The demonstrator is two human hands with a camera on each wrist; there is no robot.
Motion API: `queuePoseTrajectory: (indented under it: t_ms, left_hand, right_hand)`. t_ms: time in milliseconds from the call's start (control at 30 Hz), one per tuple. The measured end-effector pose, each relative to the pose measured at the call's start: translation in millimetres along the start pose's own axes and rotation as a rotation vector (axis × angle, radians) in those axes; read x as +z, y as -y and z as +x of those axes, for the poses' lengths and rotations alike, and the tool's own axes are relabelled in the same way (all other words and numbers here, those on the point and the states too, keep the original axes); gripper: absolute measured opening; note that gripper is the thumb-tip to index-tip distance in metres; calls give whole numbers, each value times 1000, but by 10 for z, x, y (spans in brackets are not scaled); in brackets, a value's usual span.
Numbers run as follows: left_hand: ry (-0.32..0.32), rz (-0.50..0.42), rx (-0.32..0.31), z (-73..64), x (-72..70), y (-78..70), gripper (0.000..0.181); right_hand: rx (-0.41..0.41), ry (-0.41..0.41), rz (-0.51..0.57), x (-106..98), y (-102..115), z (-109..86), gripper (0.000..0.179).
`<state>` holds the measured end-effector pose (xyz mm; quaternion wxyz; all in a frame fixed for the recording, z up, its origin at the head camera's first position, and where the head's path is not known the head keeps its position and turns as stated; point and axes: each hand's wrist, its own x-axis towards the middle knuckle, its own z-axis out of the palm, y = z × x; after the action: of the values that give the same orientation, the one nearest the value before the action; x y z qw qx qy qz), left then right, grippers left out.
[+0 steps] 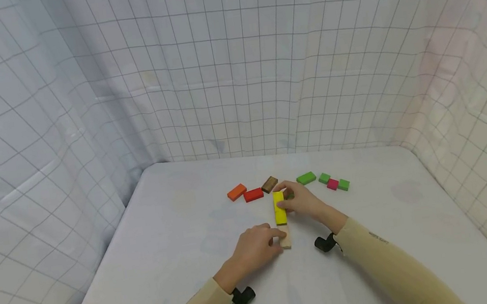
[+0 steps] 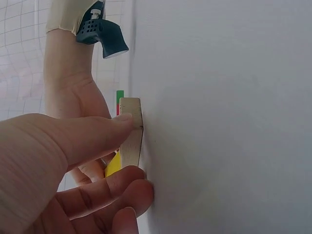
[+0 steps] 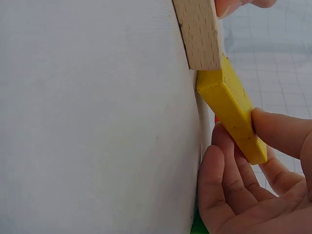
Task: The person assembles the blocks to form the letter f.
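My right hand (image 1: 302,201) pinches a yellow block (image 1: 281,214), thumb on one face and fingers on the other side. In the right wrist view the yellow block (image 3: 231,112) is tilted, its near end close against a plain wooden block (image 3: 201,34). Whether those two touch is hard to tell. The left hand (image 1: 256,247) holds the plain wooden block (image 1: 285,237), its thumb laid on the block and its fingertips at the edge, as the left wrist view shows. The wooden block (image 2: 130,141) stays at the tabletop, in line with the yellow one.
Beyond the hands lie an orange block (image 1: 237,192), a red block (image 1: 254,195) and a brown block (image 1: 269,184). Toward the right are a long green block (image 1: 306,178) and a small pink block (image 1: 333,184) between small green ones. Gridded white curtains (image 1: 233,71) enclose the white table (image 1: 179,222).
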<state>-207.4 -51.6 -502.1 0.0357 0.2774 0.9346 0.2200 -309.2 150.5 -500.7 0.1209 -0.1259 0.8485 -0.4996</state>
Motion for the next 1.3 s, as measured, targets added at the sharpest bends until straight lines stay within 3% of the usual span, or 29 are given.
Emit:
queuePoseTrajectory:
  t_ms: [233, 567, 800, 1000, 1300]
  left_hand:
    - [-10, -8, -14, 8, 12, -13, 31]
    - [-72, 15, 25, -16, 42, -5, 28]
    - [-109, 34, 40, -29, 64, -16, 28]
    - [-132, 26, 62, -29, 74, -29, 28]
    - [-138, 17, 57, -26, 104, -29, 30]
  right_hand:
    - [9, -9, -11, 0, 7, -63, 38]
    - [-23, -65, -215, 49, -35, -109, 45]
    - [-62, 1, -329, 42, -11, -163, 69]
    - [-126, 70, -313, 22, -14, -196, 80]
    - [-139, 114, -306, 14, -46, -221, 84]
